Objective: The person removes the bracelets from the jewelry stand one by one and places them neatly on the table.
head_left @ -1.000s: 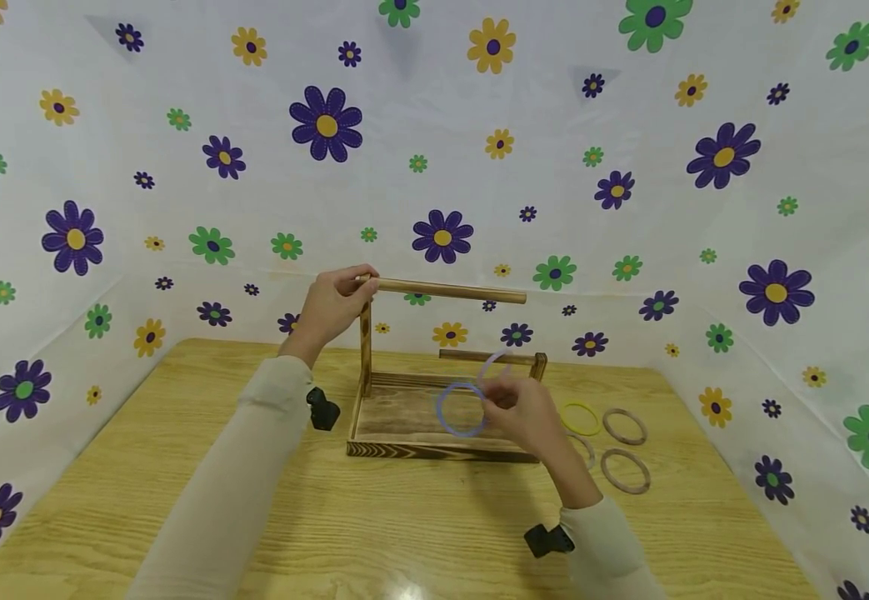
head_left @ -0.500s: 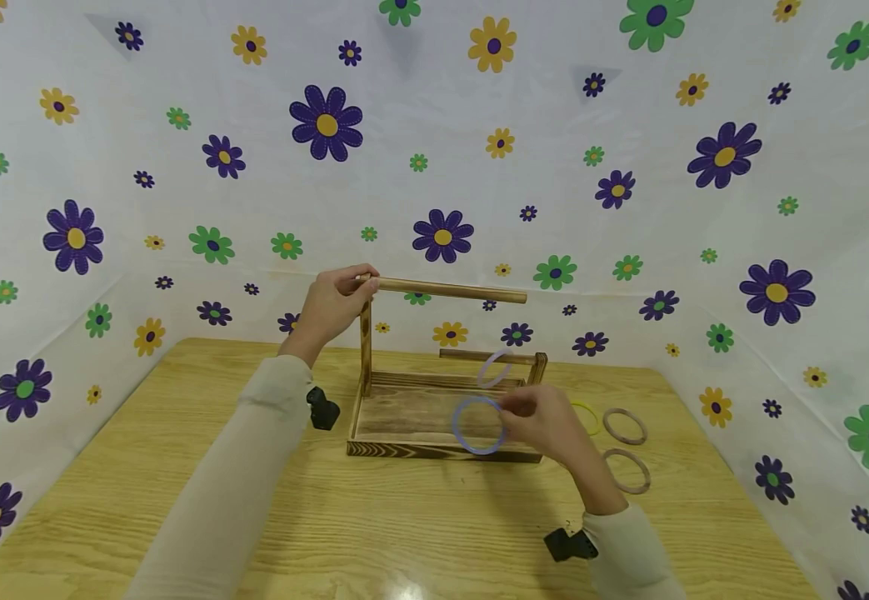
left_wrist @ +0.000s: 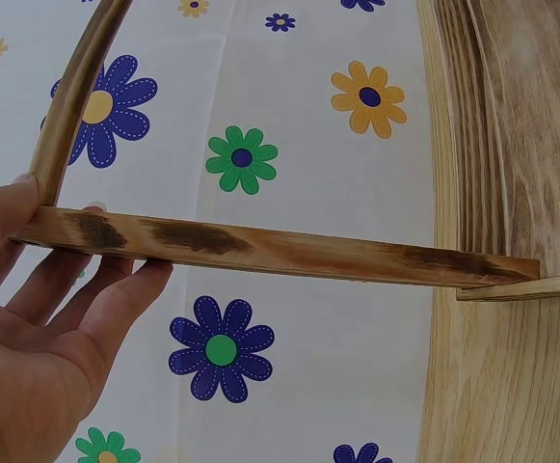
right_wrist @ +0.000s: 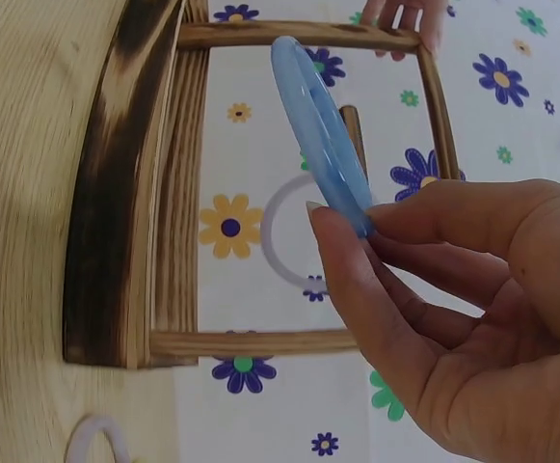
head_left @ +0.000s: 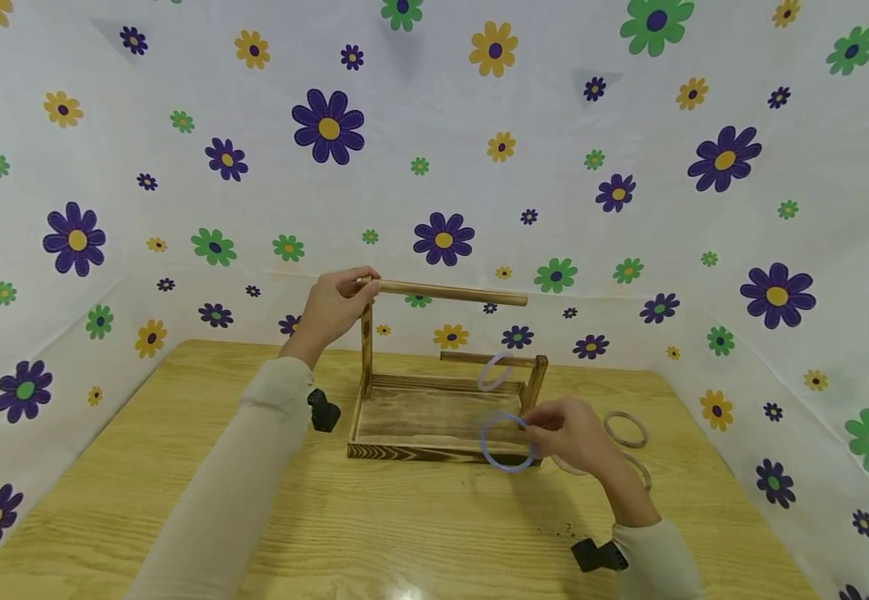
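A wooden stand with a tray base (head_left: 427, 454) has a tall post (left_wrist: 289, 249) at left and a shorter one (head_left: 535, 385) at right, each bearing a rod. My left hand (head_left: 332, 307) grips the tall post's top, where the upper rod (head_left: 452, 292) begins; in the left wrist view its fingers lie under the post. Between thumb and fingertips, my right hand (head_left: 575, 437) pinches a blue bangle (right_wrist: 320, 135), held in front of the tray's right end. On the lower rod (head_left: 458, 357) hangs a lilac bangle (head_left: 482, 379). The upper rod carries none.
Right of the stand, on the wood-grain table (head_left: 404, 533), lie brown bangles (head_left: 607, 423) and a pale one (head_left: 573, 470), partly covered by the right hand and forearm. A flower-print cloth (head_left: 434, 192) encloses the back and sides.
My right hand has moved right and down, toward me, with the blue bangle, away from the lower rod. It now covers the yellow bangle. My left hand stays on the post.
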{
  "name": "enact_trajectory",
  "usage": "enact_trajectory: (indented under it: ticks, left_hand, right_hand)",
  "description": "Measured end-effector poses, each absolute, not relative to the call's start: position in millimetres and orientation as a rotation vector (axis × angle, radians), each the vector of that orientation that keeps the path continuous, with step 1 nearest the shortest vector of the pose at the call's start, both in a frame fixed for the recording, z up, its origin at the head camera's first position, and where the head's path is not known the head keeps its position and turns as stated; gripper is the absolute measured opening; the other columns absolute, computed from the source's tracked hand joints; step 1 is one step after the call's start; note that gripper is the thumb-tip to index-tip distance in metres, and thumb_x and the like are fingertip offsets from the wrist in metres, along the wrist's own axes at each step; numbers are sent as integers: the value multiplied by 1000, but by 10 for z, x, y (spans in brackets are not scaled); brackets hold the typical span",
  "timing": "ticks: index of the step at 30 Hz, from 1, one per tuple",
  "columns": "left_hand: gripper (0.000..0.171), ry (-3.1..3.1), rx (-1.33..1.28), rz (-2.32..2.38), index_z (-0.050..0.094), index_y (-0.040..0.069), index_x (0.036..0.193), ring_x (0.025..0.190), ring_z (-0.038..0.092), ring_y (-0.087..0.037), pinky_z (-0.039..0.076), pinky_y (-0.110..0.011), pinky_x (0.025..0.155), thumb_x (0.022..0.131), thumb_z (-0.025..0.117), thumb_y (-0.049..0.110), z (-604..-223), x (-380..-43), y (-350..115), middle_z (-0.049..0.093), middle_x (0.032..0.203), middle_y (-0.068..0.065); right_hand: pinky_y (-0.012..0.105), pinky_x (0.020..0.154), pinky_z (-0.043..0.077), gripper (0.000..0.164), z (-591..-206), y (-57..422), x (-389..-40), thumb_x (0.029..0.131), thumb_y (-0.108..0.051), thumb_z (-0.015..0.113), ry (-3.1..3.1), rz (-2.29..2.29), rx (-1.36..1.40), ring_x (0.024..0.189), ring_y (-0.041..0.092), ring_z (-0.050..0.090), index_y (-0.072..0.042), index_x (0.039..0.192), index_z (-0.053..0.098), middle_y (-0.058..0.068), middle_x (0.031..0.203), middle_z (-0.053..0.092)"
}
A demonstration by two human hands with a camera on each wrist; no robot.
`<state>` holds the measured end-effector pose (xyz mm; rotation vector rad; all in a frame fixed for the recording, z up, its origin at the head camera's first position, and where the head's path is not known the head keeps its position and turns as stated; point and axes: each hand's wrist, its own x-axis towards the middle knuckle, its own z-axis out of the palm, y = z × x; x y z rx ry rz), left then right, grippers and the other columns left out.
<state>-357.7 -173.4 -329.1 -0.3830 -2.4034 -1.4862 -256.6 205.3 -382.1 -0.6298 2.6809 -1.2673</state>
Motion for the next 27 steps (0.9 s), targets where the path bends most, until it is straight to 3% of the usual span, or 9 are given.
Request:
enact_trajectory:
  ticks: [13,20,27]
  left_hand:
    - [33,-2407,-377,-1500,69,14,130,103,70,-32,51,-27,75,106,59,34,-3280,-3560,-1726,75,117,-17]
    - [33,-2414,-368,-1495,69,15,130,102,71,-28,52,-27,76,106,59,36,-3286,-3575,-1733,75,117,-16]
    - [33,-2408,-369,-1495,69,16,130,105,72,-29,52,-27,76,106,59,36,-3295,-3591,-1736,75,118,-16]
  right_hand:
    - [40,72,64,20,-3860,2327,-2551,98,1,64,2573,-1304,-496,77,26,76,14,112,71,26,98,74]
    - [33,68,63,18,-3906,2473,-2564,97,3,65,2572,-1220,-530,77,29,76,17,107,69,19,90,75]
    - [33,66,63,19,-3958,2616,-2592,95,5,65,2556,-1184,-492,75,28,75,19,107,68,27,91,73]
